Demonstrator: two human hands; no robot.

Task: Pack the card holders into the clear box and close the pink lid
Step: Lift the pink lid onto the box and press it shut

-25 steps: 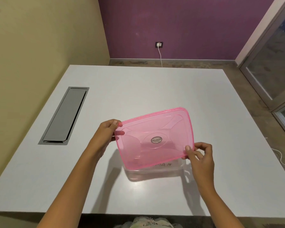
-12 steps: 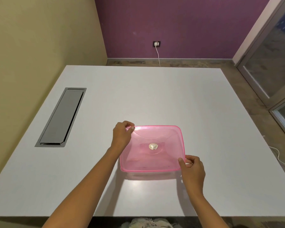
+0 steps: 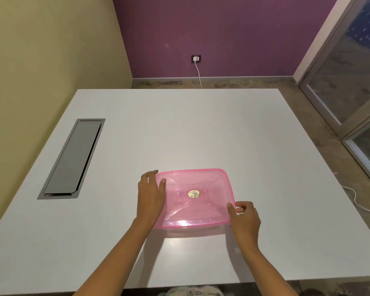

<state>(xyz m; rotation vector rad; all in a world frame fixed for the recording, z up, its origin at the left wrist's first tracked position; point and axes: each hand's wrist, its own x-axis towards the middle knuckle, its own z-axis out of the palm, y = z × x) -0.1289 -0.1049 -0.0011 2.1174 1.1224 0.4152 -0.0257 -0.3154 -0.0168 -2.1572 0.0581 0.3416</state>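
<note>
The pink lid (image 3: 193, 189) lies flat on top of the clear box (image 3: 198, 230), of which only a thin strip of near wall shows below the lid's front edge. My left hand (image 3: 150, 193) grips the lid's left edge near the far corner, thumb on top. At the near right corner, my right hand (image 3: 246, 218) pinches the rim between thumb and curled fingers. The tinted lid hides the card holders; I cannot see any.
The box sits near the front middle of a white table (image 3: 179, 129). A grey cable hatch (image 3: 73, 159) is set into the table at the left. A white cable (image 3: 359, 201) lies on the floor to the right, beside glass doors (image 3: 350, 82).
The lid was held up and tilted above the box; both hands have lowered it flat onto the box. My left hand has shifted along the left edge.
</note>
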